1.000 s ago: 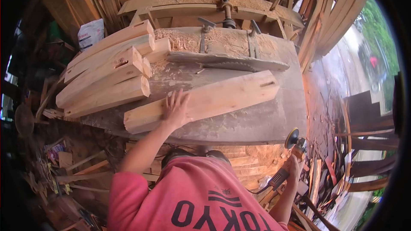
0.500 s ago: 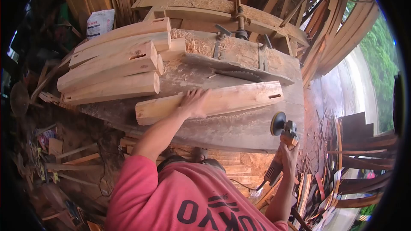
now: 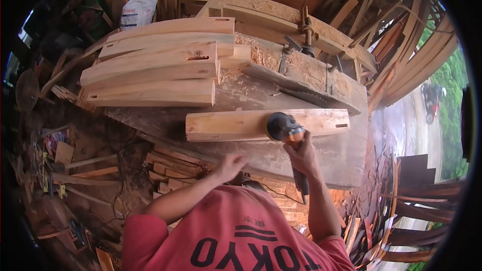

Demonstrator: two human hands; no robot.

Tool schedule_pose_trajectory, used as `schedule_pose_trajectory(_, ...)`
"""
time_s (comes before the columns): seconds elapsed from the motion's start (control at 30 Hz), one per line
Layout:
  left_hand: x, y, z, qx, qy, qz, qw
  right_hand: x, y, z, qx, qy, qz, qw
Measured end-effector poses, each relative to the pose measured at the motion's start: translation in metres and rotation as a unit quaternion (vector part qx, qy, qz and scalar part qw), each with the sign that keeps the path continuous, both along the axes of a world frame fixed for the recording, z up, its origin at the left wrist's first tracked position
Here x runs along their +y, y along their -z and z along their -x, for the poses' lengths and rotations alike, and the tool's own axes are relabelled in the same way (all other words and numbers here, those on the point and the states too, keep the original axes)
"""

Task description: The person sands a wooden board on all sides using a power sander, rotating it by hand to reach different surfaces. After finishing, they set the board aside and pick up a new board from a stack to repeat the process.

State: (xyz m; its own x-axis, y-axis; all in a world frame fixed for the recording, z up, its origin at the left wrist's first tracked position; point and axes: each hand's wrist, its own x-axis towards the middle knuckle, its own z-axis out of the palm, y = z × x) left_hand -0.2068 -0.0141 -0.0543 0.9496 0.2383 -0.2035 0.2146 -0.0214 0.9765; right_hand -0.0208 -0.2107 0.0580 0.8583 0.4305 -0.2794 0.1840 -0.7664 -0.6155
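A squared timber post [image 3: 226, 124] with a slot near its right end lies across the workbench [image 3: 346, 160]. My right hand [image 3: 303, 156] is wrapped round the body of an angle grinder [image 3: 288, 131], which has an orange and black housing. The grinder's round disc [image 3: 275, 125] overlaps the middle of the post in this view. My left hand [image 3: 232, 166] is off the timber, near the bench's front edge by my body, its fingers loosely extended and holding nothing.
Several slotted timbers [image 3: 150, 73] are stacked on the bench's left. Behind the post lie a saw blade [image 3: 306, 95], clamps [image 3: 292, 45] and wood shavings [image 3: 256, 50]. The grinder's cord [image 3: 281, 194] hangs below. Offcuts [image 3: 170, 163] lie underfoot. A motorbike [image 3: 432, 101] is on the road at right.
My left hand has let go of the post and drawn back toward my body. My right hand has brought the grinder from the bench's right side up to the post's middle.
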Motion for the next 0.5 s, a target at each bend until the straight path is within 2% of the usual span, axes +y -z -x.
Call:
schedule_pose_trajectory(0.03,-0.022,0.009,-0.005,0.115,-0.034,0.262,0.958,0.012,0.008,0.003,0.000,-0.014,-0.021,1.000)
schedule_pose_trajectory(0.07,-0.038,-0.012,-0.017,0.161,-0.062,0.336,0.926,0.030,-0.001,0.011,-0.007,-0.027,0.021,0.999)
schedule_pose_trajectory(0.13,-0.056,-0.039,-0.039,0.178,-0.097,0.409,0.890,0.049,0.006,0.020,-0.030,-0.049,0.010,0.998)
schedule_pose_trajectory(0.2,-0.056,-0.048,-0.060,0.155,-0.155,0.449,0.866,0.064,0.009,0.022,-0.009,-0.050,0.012,0.999)
schedule_pose_trajectory(0.3,-0.049,-0.065,-0.077,0.180,-0.194,0.435,0.861,0.067,0.007,0.022,0.009,-0.049,0.028,0.998)
schedule_pose_trajectory(0.4,-0.056,-0.076,-0.093,0.169,-0.208,0.421,0.867,0.033,-0.001,0.004,0.119,-0.060,-0.097,0.986)
schedule_pose_trajectory(0.43,-0.063,-0.068,-0.101,0.163,-0.193,0.429,0.867,0.009,0.036,-0.005,0.149,-0.055,-0.195,0.968)
schedule_pose_trajectory(0.5,-0.076,-0.066,-0.121,0.166,-0.178,0.415,0.877,-0.013,0.047,-0.018,0.148,-0.013,-0.233,0.961)
